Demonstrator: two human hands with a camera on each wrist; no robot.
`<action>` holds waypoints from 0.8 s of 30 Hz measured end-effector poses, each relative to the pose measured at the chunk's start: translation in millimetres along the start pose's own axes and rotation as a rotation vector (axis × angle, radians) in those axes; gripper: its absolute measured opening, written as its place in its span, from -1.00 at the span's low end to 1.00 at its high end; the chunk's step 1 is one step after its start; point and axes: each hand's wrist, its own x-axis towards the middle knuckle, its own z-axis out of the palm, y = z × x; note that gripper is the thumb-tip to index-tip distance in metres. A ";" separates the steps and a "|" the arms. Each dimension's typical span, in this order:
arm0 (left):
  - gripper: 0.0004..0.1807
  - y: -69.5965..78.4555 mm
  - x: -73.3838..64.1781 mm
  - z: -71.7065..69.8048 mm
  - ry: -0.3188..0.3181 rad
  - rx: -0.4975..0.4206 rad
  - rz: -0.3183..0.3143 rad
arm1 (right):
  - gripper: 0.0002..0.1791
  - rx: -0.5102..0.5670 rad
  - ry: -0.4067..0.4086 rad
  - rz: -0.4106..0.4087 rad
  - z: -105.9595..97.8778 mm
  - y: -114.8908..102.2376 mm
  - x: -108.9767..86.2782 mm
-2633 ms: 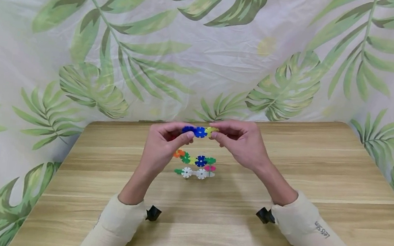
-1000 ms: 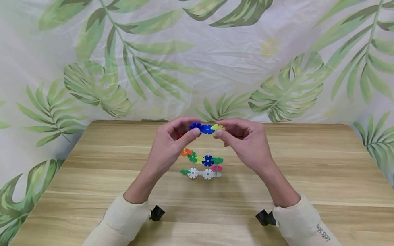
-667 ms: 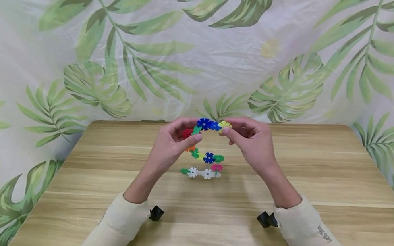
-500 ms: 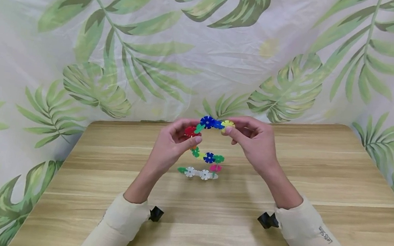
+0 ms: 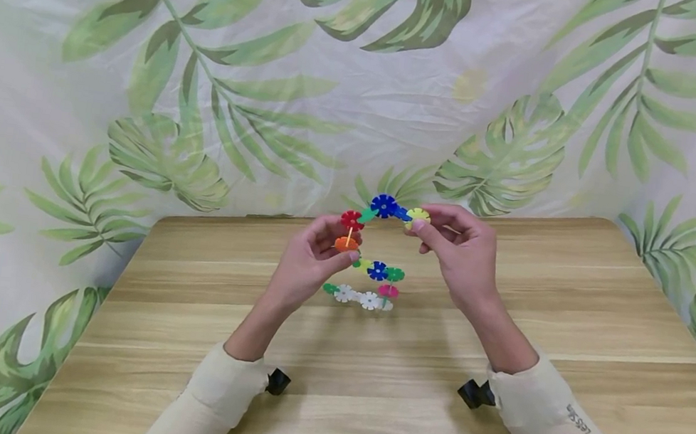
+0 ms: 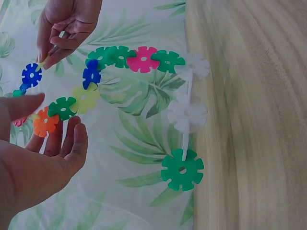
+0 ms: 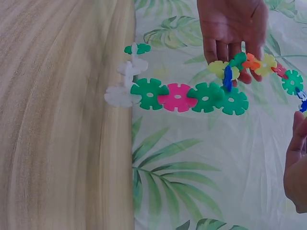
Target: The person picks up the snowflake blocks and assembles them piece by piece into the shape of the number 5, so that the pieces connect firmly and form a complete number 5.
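A chain of slotted, flower-shaped plastic discs hangs in a zigzag between both hands. My left hand (image 5: 307, 259) holds it at the orange disc (image 5: 347, 245), thumb in front and fingers behind. My right hand (image 5: 463, 248) pinches the yellow end disc (image 5: 418, 217). Between them arch a red disc (image 5: 351, 219), a green one and blue discs (image 5: 384, 206). Lower down run more yellow, blue and green discs, then a pink disc (image 7: 177, 97). White discs (image 6: 187, 113) follow, ending in a green disc (image 6: 182, 169), close over the table in the head view.
The wooden table (image 5: 402, 424) spreads beneath both arms. A leaf-printed cloth (image 5: 393, 107) hangs behind its far edge. Black wrist cameras (image 5: 477, 394) stick out from both sleeve cuffs.
My left hand has shifted its hold from the blue disc down the chain to the orange one. My right hand keeps the yellow disc and has moved right, so the upper arch shows.
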 end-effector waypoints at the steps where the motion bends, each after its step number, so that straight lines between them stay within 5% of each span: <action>1: -0.58 -0.9 0.2 0.8 0.001 0.003 -0.003 | -0.72 0.008 0.003 0.002 -0.3 -0.1 -0.4; 11: -0.65 -2.6 2.3 -0.4 0.069 -0.004 0.006 | -0.71 0.025 -0.004 0.038 -11.1 3.1 -5.3; 24: -0.70 0.1 2.8 -3.2 0.050 0.076 0.033 | -0.83 -0.069 -0.078 0.130 -27.8 5.3 -15.8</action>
